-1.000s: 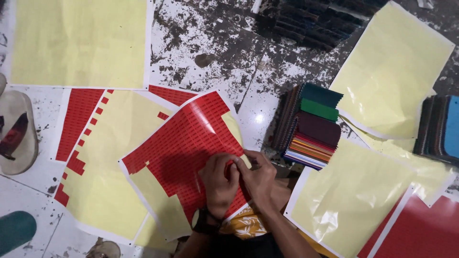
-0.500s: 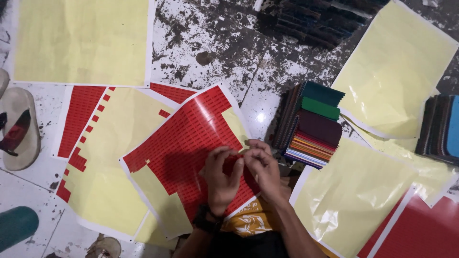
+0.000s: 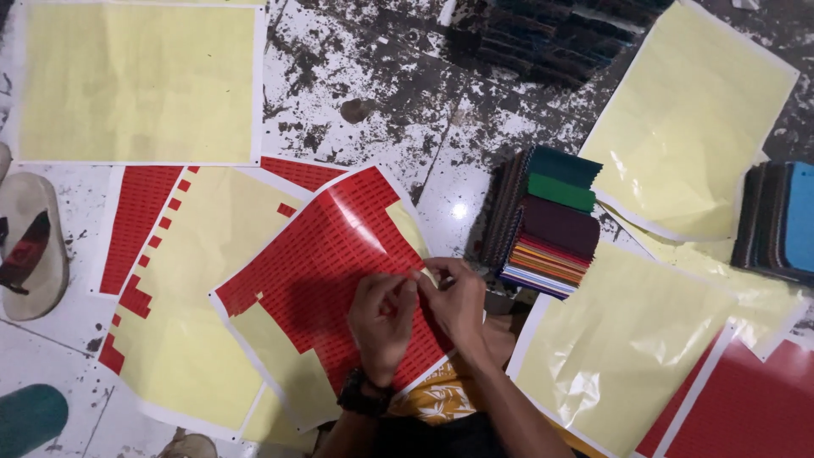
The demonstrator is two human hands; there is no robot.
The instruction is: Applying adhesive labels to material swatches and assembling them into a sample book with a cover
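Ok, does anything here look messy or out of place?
Yes. The floor is blotched with dark stains, the sticker sheets overlap crookedly, and a sandal lies beside a half-stripped red sheet.

White tiled floor (image 3: 407, 93) mottled with dark paint stains, glare spot (image 3: 459, 209) from overhead light, sandal (image 3: 30, 246) at left edge

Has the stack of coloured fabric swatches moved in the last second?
No. The stack of coloured fabric swatches sits at the same spot beside the dark blotch on the speckled floor; only the hands shifted slightly.
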